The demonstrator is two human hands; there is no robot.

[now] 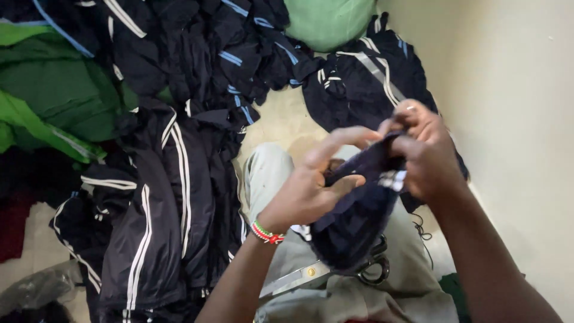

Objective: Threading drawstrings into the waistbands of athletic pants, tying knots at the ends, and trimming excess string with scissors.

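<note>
Both hands are working up close over the lap: the left hand, wearing a red, white and green beaded wristband, is pinching the near edge of a dark navy knitted garment with a white striped trim, thumb and fingers closing on the fabric. The right hand is gripping the upper end of the same garment, fingers curling tightly over it beside the white trim. The garment is hanging between the two hands and drooping down onto the person's light khaki trouser leg. Just beneath it, a pair of large steel scissors with black handles is lying across the lap, partly covered by the drooping cloth. Further out to the left, a big heap of dark navy track jackets with white and blue stripes is spreading over the floor, with bright green garments lying beyond it and a pale green bundle sitting at the top. A cream wall is running along the right.
</note>
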